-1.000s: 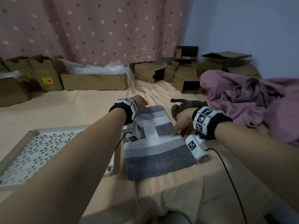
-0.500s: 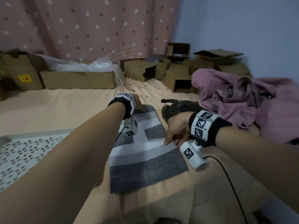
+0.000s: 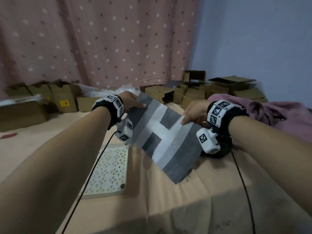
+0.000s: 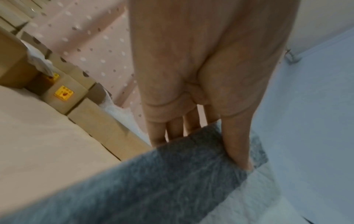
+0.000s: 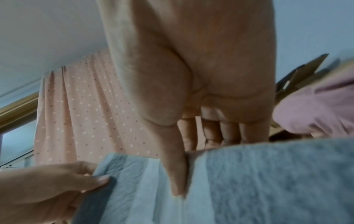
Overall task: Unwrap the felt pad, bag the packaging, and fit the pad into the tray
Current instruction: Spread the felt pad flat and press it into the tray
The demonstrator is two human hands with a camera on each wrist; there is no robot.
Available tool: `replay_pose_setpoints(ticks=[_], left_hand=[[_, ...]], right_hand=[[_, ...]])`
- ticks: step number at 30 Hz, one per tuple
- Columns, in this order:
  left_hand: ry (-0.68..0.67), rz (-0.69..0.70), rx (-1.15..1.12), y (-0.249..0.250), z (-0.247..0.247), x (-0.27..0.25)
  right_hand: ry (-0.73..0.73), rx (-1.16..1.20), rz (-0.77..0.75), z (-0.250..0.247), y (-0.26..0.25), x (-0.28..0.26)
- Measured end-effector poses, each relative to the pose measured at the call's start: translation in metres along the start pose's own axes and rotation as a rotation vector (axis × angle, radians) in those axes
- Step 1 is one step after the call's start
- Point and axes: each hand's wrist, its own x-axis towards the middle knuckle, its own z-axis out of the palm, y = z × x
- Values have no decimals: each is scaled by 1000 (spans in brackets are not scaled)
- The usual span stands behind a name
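Observation:
The felt pad (image 3: 166, 137), striped in grey and white blocks, hangs tilted in the air above the bed. My left hand (image 3: 130, 100) pinches its far left corner, thumb on top and fingers behind, as the left wrist view shows on the pad (image 4: 172, 181). My right hand (image 3: 194, 112) pinches the pad's right edge, thumb across the felt pad (image 5: 249, 174). The white perforated tray (image 3: 109, 169) lies on the bed below and left of the pad, partly hidden by my left forearm.
Cardboard boxes (image 3: 64, 100) and bubble wrap (image 3: 108, 89) line the curtain at the back. More open boxes (image 3: 194, 92) stand at the back right. A pink garment (image 3: 273, 114) is heaped on the right, with a dark bundle (image 3: 221, 149) under my right wrist.
Both hands have lifted the pad off the bed and tilted it up. Before, it lay flat with the hands at its far end.

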Motion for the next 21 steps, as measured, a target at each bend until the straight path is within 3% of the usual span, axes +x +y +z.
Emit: replay_pose_setpoints(ticks=[5,11,15,21], left_hand=[[56,7,-125,-10,-44,-40],[143,-12,-182,-36,-77,-73],[215,-55,-52,-52,-85,-87],[155,-129,-205,-66,-85,-92]], right_hand=[[198,-48,-149,-30,-26,-25],[356,-39,-319,-30,-51,-36],[430,-49,-433,-17,-62,-38],[438,-170,-468,-8,-77,-35]])
